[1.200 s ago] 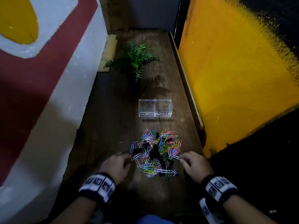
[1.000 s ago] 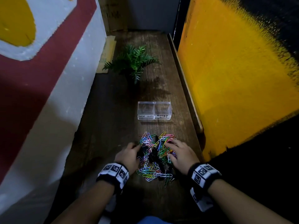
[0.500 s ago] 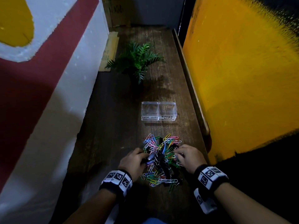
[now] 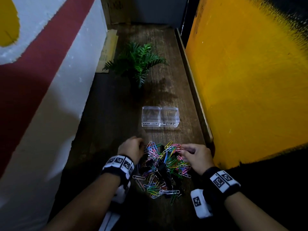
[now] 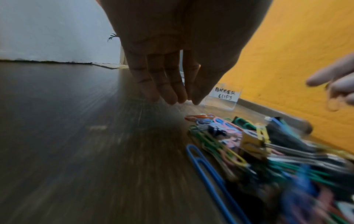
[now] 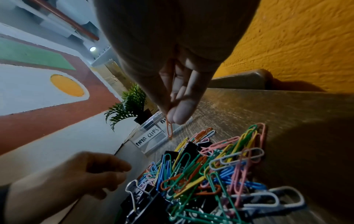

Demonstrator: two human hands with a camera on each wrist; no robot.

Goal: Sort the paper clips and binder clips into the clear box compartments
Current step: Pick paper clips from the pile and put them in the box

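Two hands at the far corners of a mixed pile (image 4: pixel 164 169) of coloured paper clips and black binder clips (image 6: pixel 145 201), heaped on the near end of a narrow wooden table (image 4: pixel 108 130). Left hand (image 4: pixel 131 150) at the pile's far left edge, fingers (image 5: pixel 168 84) straight and close together in the left wrist view, pointing down toward the wood, gripping nothing that shows there. From the right wrist view the same hand looks loosely curled; nothing visible in it. Right hand (image 4: pixel 197 157) at the pile's far right edge, thumb and forefinger (image 6: pixel 182 112) pinched together on one orange paper clip (image 6: pixel 169 130), hanging straight down from the fingertips, lifted clear of the heap.

Beyond the pile, apart from it, a clear box (image 4: pixel 160 116) with two compartments side by side: left one labelled PAPER CLIPS (image 6: pixel 148 138), right one labelled BINDER CLIPS (image 5: pixel 224 94). Both compartments look empty from the head view. All other clips in the heap, tangled together, binder clips mostly toward the middle and near side.

Farther back on the table, a small green fern-like plant (image 4: pixel 136 64). Along the right side, a yellow wall (image 4: pixel 241 80); along the left, a white wall with a red band (image 4: pixel 41 72). Marker-patterned bands (image 4: pixel 119 164) strapped on both wrists.
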